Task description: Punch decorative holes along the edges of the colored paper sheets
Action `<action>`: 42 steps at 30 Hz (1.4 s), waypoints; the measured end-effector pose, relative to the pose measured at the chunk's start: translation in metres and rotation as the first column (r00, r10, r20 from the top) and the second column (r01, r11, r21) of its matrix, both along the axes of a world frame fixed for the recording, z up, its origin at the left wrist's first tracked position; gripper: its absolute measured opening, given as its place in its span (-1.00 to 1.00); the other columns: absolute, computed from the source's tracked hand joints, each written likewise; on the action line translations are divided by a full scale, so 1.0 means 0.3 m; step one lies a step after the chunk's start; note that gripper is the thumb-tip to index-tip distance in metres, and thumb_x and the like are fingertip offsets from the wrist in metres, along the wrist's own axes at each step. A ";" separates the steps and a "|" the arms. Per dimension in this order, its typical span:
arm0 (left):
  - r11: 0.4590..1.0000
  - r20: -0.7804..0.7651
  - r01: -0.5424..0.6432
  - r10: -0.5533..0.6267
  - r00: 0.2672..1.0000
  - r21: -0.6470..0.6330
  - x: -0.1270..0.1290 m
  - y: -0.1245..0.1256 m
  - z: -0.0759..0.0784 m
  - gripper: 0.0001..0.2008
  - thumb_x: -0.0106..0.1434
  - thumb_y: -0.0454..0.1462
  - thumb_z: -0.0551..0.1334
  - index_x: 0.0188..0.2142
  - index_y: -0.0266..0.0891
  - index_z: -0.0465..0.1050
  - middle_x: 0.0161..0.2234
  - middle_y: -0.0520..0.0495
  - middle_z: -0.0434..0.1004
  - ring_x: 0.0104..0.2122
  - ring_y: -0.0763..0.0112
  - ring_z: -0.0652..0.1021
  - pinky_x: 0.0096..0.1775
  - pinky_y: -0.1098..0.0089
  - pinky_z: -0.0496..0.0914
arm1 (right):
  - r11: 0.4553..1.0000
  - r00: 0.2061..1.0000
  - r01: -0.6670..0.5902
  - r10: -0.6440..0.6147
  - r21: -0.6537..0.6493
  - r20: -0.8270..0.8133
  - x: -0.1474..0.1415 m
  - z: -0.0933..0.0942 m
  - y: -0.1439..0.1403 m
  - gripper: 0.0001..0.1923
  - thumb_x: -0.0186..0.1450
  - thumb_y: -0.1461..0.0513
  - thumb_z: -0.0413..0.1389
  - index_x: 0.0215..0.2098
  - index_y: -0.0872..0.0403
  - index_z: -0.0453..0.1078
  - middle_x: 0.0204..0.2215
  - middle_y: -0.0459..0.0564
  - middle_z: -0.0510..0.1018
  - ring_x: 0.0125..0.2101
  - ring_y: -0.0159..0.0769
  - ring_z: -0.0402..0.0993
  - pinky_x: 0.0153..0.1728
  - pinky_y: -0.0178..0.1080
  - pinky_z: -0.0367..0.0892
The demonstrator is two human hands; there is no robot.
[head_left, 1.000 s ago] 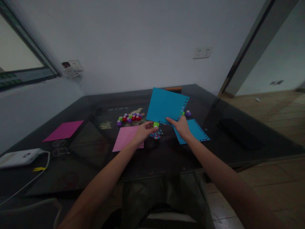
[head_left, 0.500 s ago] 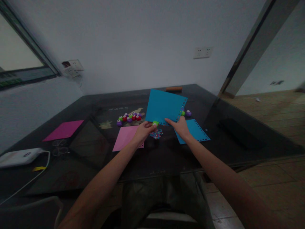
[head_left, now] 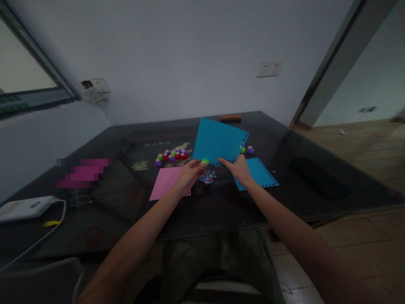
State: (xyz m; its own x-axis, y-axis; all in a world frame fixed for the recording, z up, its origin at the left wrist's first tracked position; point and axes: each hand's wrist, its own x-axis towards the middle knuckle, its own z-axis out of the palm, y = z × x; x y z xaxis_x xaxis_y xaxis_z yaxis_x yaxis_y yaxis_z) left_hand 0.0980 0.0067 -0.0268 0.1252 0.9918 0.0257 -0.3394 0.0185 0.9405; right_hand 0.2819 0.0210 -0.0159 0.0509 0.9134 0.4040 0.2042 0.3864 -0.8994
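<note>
The faint pale marks under the glass of the dark table [head_left: 104, 198] are too blurred to read.

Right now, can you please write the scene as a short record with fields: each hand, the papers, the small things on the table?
left hand: grips green punch at the held sheet's lower edge
right hand: holds blue sheet, raised and tilted
papers lying flat: pink sheet; second blue sheet with punched edges
small things: cluster of punches; confetti pile
surface: dark table
</note>
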 end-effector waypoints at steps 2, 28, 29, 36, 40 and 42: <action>1.000 0.001 -0.002 0.002 1.000 -0.001 0.000 0.002 -0.001 -0.70 -0.11 -0.23 0.43 -0.46 -0.28 0.37 -0.45 0.02 0.41 -0.46 0.52 0.41 -0.35 0.44 0.28 | 1.000 1.000 0.005 -0.005 0.005 0.007 0.000 0.002 -0.001 -0.69 0.03 0.11 0.26 -0.29 0.09 0.47 -0.24 0.12 0.59 -0.21 -0.04 0.51 -0.06 -0.01 0.36; 0.999 0.009 -0.012 0.013 1.000 -0.032 0.005 0.004 0.000 -0.65 -0.15 -0.19 0.44 -0.52 -0.28 0.30 -0.51 0.07 0.36 -0.46 0.52 0.41 -0.32 0.41 0.31 | 1.000 0.999 -0.017 0.016 0.007 0.050 -0.002 -0.009 0.003 -0.74 0.02 0.12 0.26 -0.35 0.08 0.49 -0.30 0.10 0.60 -0.24 0.01 0.51 -0.11 0.03 0.37; 0.999 0.007 -0.012 0.013 1.000 -0.032 0.005 0.003 0.000 -0.65 -0.15 -0.19 0.44 -0.52 -0.28 0.30 -0.51 0.07 0.35 -0.46 0.53 0.41 -0.32 0.42 0.30 | 1.000 0.998 -0.016 0.015 0.011 0.056 -0.001 -0.009 0.003 -0.74 0.02 0.12 0.25 -0.35 0.08 0.49 -0.30 0.10 0.60 -0.24 0.00 0.52 -0.11 0.03 0.37; 0.999 0.014 0.004 -0.003 1.000 -0.042 0.004 0.001 0.001 -0.68 -0.14 -0.21 0.44 -0.51 -0.29 0.33 -0.49 0.04 0.39 -0.44 0.51 0.42 -0.31 0.41 0.29 | 1.000 0.998 -0.019 0.018 0.013 0.058 -0.001 -0.013 0.004 -0.72 0.03 0.11 0.25 -0.33 0.09 0.49 -0.32 0.09 0.61 -0.18 0.01 0.50 -0.06 0.03 0.35; 0.999 0.039 0.016 -0.015 0.999 -0.042 0.005 0.004 -0.003 -0.68 -0.15 -0.23 0.45 -0.53 -0.29 0.32 -0.49 0.04 0.40 -0.44 0.52 0.42 -0.32 0.42 0.29 | 0.999 0.997 -0.028 0.025 0.034 0.078 -0.001 -0.013 0.003 -0.74 0.04 0.10 0.24 -0.36 0.08 0.49 -0.33 0.10 0.61 -0.17 0.02 0.50 -0.05 0.04 0.35; 0.999 0.048 0.011 -0.009 0.999 -0.047 0.006 0.004 -0.003 -0.67 -0.16 -0.23 0.45 -0.53 -0.29 0.32 -0.50 0.05 0.39 -0.45 0.53 0.42 -0.33 0.43 0.29 | 0.999 0.996 -0.030 0.027 0.036 0.083 -0.001 -0.015 0.005 -0.76 0.05 0.10 0.24 -0.39 0.09 0.48 -0.33 0.11 0.61 -0.17 0.02 0.50 -0.05 0.04 0.35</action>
